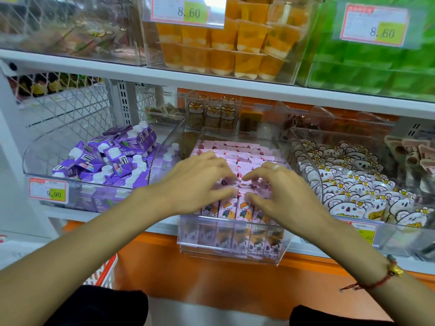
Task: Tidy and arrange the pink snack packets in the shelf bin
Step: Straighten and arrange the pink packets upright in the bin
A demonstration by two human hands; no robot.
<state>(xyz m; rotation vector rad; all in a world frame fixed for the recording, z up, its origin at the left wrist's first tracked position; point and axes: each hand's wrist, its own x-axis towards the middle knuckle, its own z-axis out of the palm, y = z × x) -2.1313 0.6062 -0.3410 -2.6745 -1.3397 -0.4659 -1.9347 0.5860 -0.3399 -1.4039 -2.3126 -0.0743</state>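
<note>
Here, pink packets in clear bin are pressed by left hand and right hand, fingers spread, nothing gripped.

Pink snack packets fill a clear plastic shelf bin, standing upright in close rows from the bin's back wall to its front lip. Each packet is pale pink with a cartoon child figure printed on its face, and small dark red marks show along the tops. The front row leans against the bin's transparent front panel, its printed faces visible through the plastic. The rows behind it show only their top edges, packed edge to edge.
</note>
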